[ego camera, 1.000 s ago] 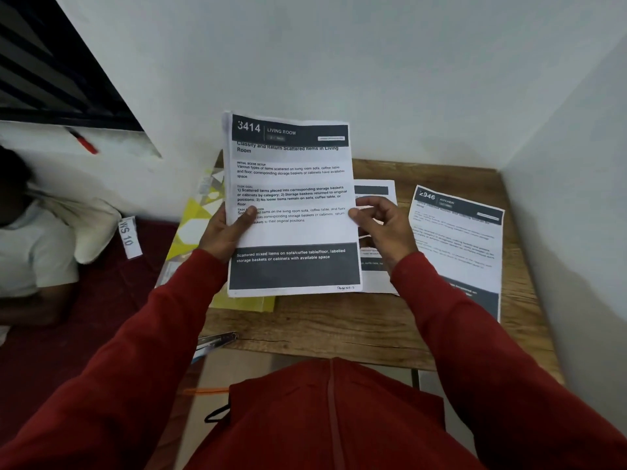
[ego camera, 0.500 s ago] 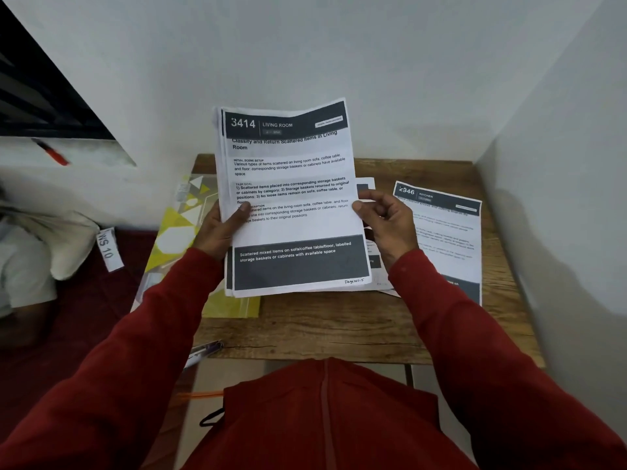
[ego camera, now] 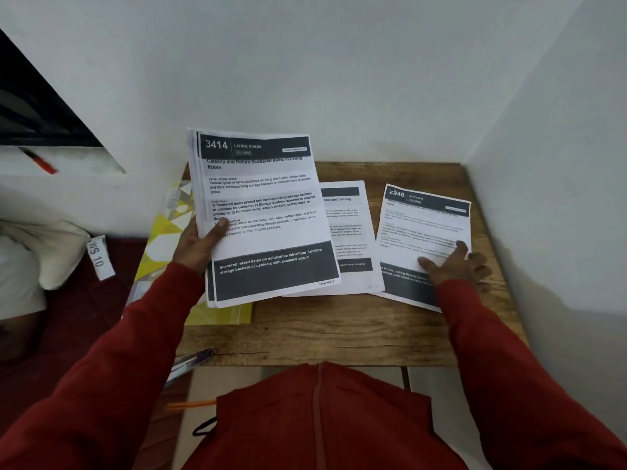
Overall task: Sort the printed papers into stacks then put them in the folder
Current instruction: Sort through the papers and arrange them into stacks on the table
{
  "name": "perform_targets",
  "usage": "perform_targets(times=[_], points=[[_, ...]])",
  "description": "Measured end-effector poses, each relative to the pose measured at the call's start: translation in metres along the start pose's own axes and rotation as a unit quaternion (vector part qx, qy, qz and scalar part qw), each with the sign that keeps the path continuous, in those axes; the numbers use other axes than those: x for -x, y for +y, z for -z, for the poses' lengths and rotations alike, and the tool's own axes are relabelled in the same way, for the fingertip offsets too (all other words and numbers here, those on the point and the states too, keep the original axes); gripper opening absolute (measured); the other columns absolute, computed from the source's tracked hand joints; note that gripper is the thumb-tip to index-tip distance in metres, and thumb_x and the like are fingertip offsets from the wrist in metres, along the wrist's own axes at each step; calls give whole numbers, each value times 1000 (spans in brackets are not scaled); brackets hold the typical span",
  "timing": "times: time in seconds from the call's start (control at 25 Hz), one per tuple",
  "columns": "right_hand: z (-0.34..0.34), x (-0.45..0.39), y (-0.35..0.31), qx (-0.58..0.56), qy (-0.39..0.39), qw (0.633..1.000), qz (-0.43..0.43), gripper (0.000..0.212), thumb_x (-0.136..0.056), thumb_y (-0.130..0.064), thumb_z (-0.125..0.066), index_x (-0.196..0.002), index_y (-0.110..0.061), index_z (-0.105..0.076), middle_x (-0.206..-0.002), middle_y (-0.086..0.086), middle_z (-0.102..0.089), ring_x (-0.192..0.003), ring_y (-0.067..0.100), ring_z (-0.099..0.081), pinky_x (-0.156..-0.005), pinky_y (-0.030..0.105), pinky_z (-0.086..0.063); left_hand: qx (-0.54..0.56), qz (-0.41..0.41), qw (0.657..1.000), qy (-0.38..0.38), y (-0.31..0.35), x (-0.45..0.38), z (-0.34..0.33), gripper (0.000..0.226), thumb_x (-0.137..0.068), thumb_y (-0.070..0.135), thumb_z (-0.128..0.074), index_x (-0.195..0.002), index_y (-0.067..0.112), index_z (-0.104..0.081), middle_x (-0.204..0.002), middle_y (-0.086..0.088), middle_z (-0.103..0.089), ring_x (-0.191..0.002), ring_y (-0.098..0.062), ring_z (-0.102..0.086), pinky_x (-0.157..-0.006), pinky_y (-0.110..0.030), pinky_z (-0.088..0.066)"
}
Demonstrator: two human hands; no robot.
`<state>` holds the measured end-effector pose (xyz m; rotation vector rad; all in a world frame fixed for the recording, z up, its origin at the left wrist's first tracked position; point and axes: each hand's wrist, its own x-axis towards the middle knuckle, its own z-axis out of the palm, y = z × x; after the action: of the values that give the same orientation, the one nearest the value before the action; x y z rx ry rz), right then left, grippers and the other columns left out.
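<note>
A: Where is the white printed "3414 Living Room" paper bundle [ego camera: 261,215] held?

B: It is gripped by the left hand [ego camera: 198,244], thumb curled over its left edge, tilted above the wooden table [ego camera: 339,330].

A: And the white "Kitchen" sheet [ego camera: 424,232]?

B: It is lain flat at three o'clock, long axis running twelve-to-six, and is pressed by the straight fingers of the nearer right hand [ego camera: 454,262]. The yellow patterned folder [ego camera: 163,249] is found at nine o'clock.

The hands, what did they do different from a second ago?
The right hand let go of the 3414 living-room stack and moved right, down onto the kitchen sheet on the table, fingers flat. The left hand now holds the stack alone. The middle sheet and yellow folder stayed put.
</note>
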<state>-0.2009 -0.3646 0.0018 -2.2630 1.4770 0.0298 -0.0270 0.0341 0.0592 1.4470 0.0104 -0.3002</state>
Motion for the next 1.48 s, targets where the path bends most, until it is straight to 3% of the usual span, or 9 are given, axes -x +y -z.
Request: perform_targets(times=[0.16,0.32,0.4,0.64,0.72,0.84,1.08,1.28,1.48], points=[[-2,-19,13,-27,-16,999,-26,95,-68,-49,-82,-141,-23,-27,-144,25,-28,-131,45,-29,-105,65,-24,-3,9,1000,-3,-3,4,-6,32,-95,14,-58,-127,11,-57,-127,-15,-63,-111,-31,-63,-93,-43,-54],[2,-26,21,-185,33,982,-6,46,-77,-19,-74,-119,-13,-54,-118,20,-63,-108,39,-60,-91,44,-48,-6,20,1000,-8,-3,5,-14,23,-94,14,-59,-115,21,-61,-123,-12,-65,-107,-30,-65,-89,-42,-56],[13,-20,22,-227,60,972,18,26,-85,-11,-62,-111,-7,-64,-111,18,-68,-99,36,-65,-80,33,-47,-8,19,1000,-6,-4,4,-13,25,-94,14,-59,-118,19,-60,-124,-13,-65,-108,-32,-65,-90,-44,-56],[76,-4,-20,-232,207,943,119,22,-95,-16,-55,-113,-4,-60,-114,20,-66,-103,36,-62,-84,34,-47,-2,18,1000,2,-9,2,-2,36,-93,15,-61,-128,9,-57,-124,-15,-65,-113,-37,-61,-96,-54,-49],[89,1,-41,-305,174,927,132,24,-92,-14,-59,-114,-5,-63,-113,14,-68,-100,29,-64,-77,19,-45,1,21,1000,3,-9,3,2,37,-93,15,-61,-129,9,-56,-124,-14,-65,-113,-37,-62,-97,-55,-49],[75,15,-70,-399,20,909,121,30,-89,-9,-65,-120,-7,-64,-112,4,-67,-90,18,-63,-54,2,-42,2,17,1000,13,-11,6,9,39,-91,17,-63,-129,9,-56,-124,-14,-65,-113,-37,-62,-97,-54,-49],[-9,32,-96,-330,-101,933,105,28,-87,-13,-67,-115,-10,-64,-115,11,-68,-93,24,-64,-79,29,-49,10,17,998,65,-8,24,43,21,-92,14,-61,-113,17,-64,-115,-10,-70,-97,-25,-69,-82,-36,-59],[-49,37,-103,-10,-51,991,123,59,-81,-40,-70,-130,-16,-47,-138,19,-39,-126,42,-35,-102,54,-36,13,12,996,87,-8,33,67,27,-94,10,-57,-120,12,-60,-112,-6,-70,-89,-17,-71,-78,-30,-59],[-54,33,-119,-75,-82,991,70,61,-79,-25,-75,-128,-18,-41,-126,18,-57,-125,40,-43,-104,55,-29,28,19,996,81,-15,30,68,28,-93,11,-58,-121,12,-60,-119,-13,-67,-100,-26,-68,-87,-38,-57]])
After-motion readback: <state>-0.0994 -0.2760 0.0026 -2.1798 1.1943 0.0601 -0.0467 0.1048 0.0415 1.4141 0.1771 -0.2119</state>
